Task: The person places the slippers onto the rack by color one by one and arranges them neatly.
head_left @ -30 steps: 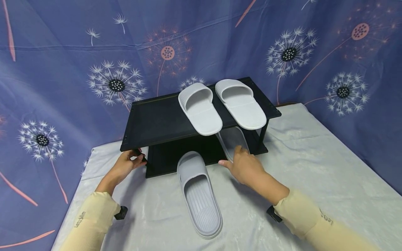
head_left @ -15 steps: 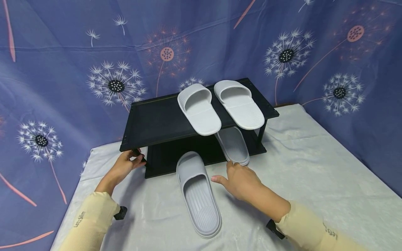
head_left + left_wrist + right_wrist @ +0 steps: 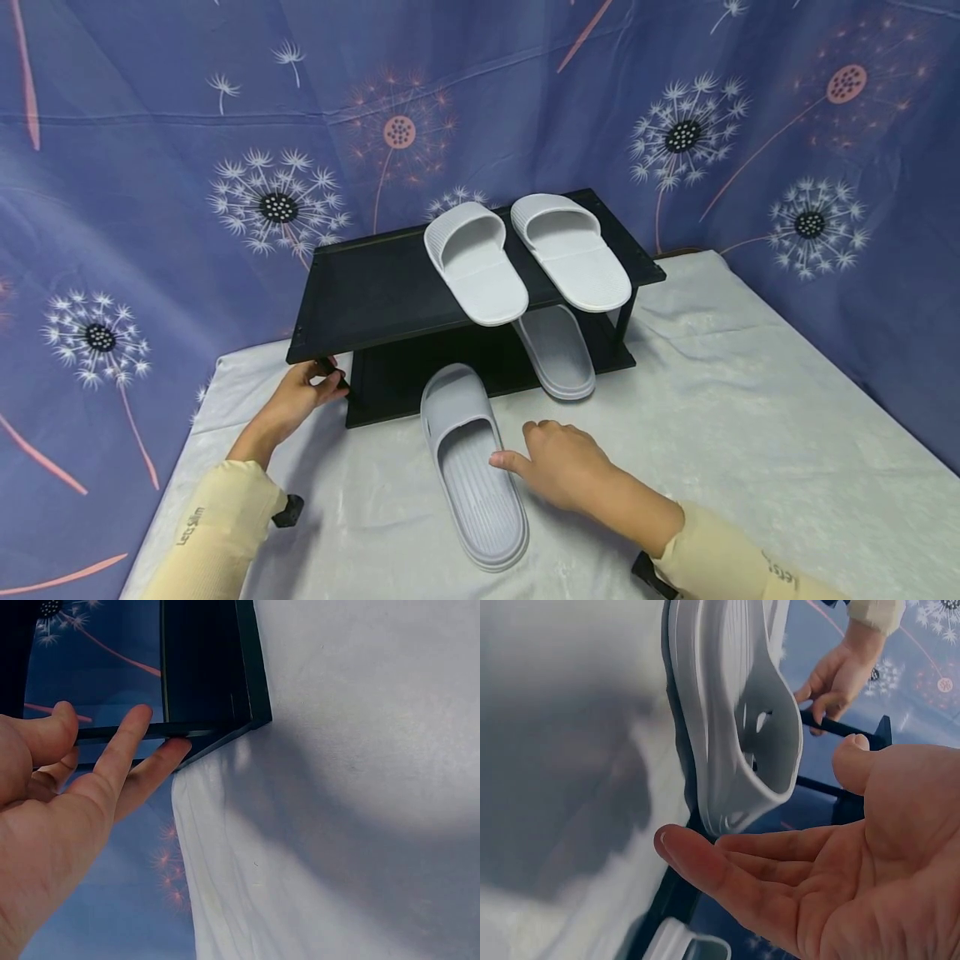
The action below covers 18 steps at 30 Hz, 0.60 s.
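My left hand (image 3: 300,396) grips the left front post of a black two-tier shoe rack (image 3: 375,287); in the left wrist view its thumb and fingers lie on either side of the post (image 3: 161,730). Nothing is held in my right hand (image 3: 566,462), which hovers with loose fingers just right of a grey slide slipper (image 3: 483,492). That slipper's toe rests against the rack's lower front edge and its heel points toward me. A second grey slipper (image 3: 558,350) sits on the lower shelf at the right, its toe end hidden under the upper shelf.
Two white slippers, one left (image 3: 487,283) and one right (image 3: 581,262), stand on the rack's upper shelf, heels overhanging its front edge. A pale cloth (image 3: 750,400) covers the table. Behind hangs a blue dandelion-print curtain (image 3: 510,108).
My right hand has let go of the grey slipper on the lower shelf and moved toward me and left, near the other grey slipper. My left hand stays on the post.
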Tool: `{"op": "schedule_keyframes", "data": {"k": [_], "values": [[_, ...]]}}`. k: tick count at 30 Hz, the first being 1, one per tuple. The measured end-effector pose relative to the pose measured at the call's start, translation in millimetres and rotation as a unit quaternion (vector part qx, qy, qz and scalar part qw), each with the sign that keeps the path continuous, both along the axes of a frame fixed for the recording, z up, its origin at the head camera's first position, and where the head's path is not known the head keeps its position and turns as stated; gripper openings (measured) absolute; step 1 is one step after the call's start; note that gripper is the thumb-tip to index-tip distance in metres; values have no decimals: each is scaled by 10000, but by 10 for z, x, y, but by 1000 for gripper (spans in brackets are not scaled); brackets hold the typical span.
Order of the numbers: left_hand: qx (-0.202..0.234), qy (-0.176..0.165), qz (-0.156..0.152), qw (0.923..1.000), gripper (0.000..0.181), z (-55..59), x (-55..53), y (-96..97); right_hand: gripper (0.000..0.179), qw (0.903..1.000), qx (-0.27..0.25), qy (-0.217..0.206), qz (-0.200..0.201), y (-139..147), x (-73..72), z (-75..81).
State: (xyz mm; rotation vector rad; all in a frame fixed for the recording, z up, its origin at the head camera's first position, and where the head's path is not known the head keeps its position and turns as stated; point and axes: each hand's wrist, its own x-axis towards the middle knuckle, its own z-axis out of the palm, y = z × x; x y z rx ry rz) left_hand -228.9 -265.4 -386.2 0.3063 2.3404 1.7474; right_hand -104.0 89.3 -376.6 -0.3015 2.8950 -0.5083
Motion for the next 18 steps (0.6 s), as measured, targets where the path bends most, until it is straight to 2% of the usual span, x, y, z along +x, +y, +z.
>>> {"op": "schedule_keyframes", "data": {"k": [4, 18], "values": [[-35, -7, -8, 10000, 30, 7, 5, 4, 73, 9998, -98, -89, 138, -41, 51, -18], [-35, -12, 4, 10000, 32, 17, 11, 15, 65, 9988, -204, 57, 442, -138, 201, -31]]}}
